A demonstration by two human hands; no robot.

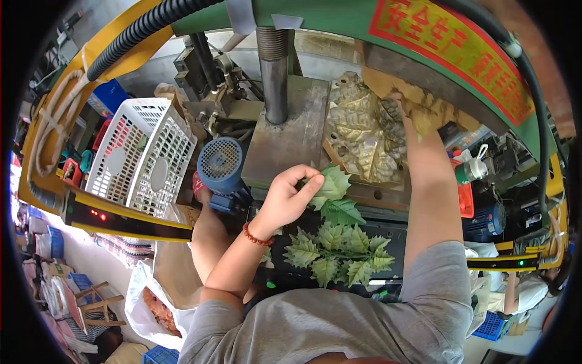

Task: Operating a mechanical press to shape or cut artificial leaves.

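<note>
My left hand (290,197), with a beaded bracelet at the wrist, pinches a green artificial leaf (332,185) by its edge, in front of the press bed. Just below it is another, darker green leaf (342,212). My right arm reaches far into the press, and my right hand (406,115) is at the right side of the leaf-patterned metal mould (364,136), under the brown upper block (397,85). Its fingers are hidden or blend with the brown surface. A bunch of jagged green artificial leaves (339,255) lies on the dark ledge (388,233) close to my body.
A metal column (274,79) rises from the steel bed (291,145) left of the mould. Further left are a blue motor (220,162) and white plastic baskets (142,151). Yellow-and-black sensor bars (130,221) flank me. A white sack (148,297) stands at lower left.
</note>
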